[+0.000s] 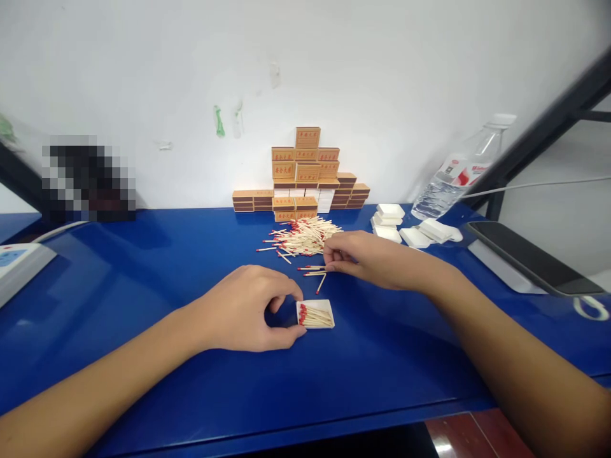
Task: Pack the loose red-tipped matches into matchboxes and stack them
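Observation:
My left hand (260,310) grips a small white matchbox tray (328,306) by its left end, thumb at the near corner and a finger at the far one. Red-tipped matches lie side by side in the tray, heads to the left. Just beyond it, my right hand (351,257) is closed in a pinch on a few matches (311,270), whose red heads point left. One loose match (321,284) lies slanted below those fingers. Behind the right hand spreads a heap of matches (308,236).
Stacked orange matchboxes (308,172) stand against the wall behind the heap. White empty trays (387,219) lie to the right, near a tilted water bottle (449,168). A phone (529,254) rests on a white stand at the right. A white device (21,267) sits far left on the blue table (191,407).

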`<action>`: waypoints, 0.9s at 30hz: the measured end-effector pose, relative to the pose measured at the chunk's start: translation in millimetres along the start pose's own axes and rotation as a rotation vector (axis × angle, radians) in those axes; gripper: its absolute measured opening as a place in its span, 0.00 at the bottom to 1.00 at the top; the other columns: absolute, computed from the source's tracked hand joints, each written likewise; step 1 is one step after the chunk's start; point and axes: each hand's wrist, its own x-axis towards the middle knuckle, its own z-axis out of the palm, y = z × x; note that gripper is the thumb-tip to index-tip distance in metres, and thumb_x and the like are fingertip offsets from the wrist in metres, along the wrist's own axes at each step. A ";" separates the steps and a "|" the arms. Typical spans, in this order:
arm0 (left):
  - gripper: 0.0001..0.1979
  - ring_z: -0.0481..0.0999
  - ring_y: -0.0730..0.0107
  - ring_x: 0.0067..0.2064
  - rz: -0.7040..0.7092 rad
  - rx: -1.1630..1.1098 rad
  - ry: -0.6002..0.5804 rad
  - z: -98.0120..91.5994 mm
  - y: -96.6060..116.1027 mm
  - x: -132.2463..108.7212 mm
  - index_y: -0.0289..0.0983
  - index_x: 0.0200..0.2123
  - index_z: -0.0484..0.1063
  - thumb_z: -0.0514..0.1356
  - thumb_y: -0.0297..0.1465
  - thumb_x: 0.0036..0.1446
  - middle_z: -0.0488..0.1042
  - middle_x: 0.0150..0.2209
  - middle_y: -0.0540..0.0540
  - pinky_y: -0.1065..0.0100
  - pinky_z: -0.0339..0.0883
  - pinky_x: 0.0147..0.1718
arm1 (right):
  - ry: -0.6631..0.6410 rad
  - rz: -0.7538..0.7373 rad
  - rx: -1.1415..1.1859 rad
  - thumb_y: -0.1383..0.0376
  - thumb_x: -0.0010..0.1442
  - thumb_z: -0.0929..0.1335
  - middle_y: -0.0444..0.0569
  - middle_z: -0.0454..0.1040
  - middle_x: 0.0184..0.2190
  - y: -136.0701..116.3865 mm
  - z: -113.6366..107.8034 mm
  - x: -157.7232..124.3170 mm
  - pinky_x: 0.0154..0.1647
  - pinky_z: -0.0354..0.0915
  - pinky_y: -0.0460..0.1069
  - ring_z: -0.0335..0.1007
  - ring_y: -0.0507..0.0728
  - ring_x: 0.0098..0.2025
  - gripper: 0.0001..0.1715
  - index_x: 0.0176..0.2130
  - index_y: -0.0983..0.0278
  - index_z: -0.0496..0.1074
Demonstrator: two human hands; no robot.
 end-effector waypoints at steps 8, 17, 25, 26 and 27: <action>0.09 0.65 0.75 0.25 -0.004 -0.001 -0.001 -0.3 0.4 1.2 0.41 0.38 0.81 0.69 0.37 0.54 0.70 0.25 0.54 0.69 0.57 0.26 | -0.019 -0.102 0.085 0.66 0.66 0.70 0.46 0.74 0.36 -2.3 -0.9 0.9 0.35 0.57 0.49 0.64 0.54 0.35 0.03 0.37 0.62 0.74; 0.11 0.66 0.75 0.26 -0.005 0.037 -0.013 0.1 -0.1 1.0 0.41 0.38 0.80 0.71 0.38 0.52 0.70 0.26 0.55 0.70 0.57 0.26 | -0.042 -0.078 0.074 0.64 0.67 0.71 0.47 0.75 0.36 -10.5 2.9 0.2 0.34 0.57 0.49 0.66 0.54 0.35 0.06 0.36 0.62 0.75; 0.11 0.66 0.75 0.26 0.004 0.035 -0.013 1.0 -0.7 0.7 0.41 0.38 0.80 0.70 0.38 0.54 0.70 0.26 0.55 0.69 0.58 0.27 | 0.033 -0.060 0.030 0.62 0.68 0.70 0.46 0.74 0.34 -10.4 10.6 4.3 0.33 0.55 0.49 0.64 0.54 0.34 0.08 0.36 0.62 0.72; 0.11 0.66 0.75 0.26 0.002 0.036 -0.016 1.0 -0.8 0.5 0.41 0.39 0.80 0.70 0.39 0.54 0.70 0.26 0.55 0.69 0.58 0.27 | 0.047 -0.068 0.022 0.61 0.68 0.70 0.46 0.74 0.34 -9.4 9.5 4.1 0.34 0.55 0.49 0.64 0.54 0.34 0.08 0.37 0.62 0.72; 0.13 0.66 0.75 0.26 0.001 0.035 -0.016 0.9 -1.0 0.4 0.41 0.40 0.80 0.70 0.40 0.54 0.70 0.26 0.55 0.69 0.58 0.27 | 0.059 -0.064 0.008 0.59 0.68 0.71 0.46 0.74 0.35 -8.0 8.1 3.6 0.34 0.55 0.49 0.64 0.54 0.35 0.09 0.37 0.62 0.72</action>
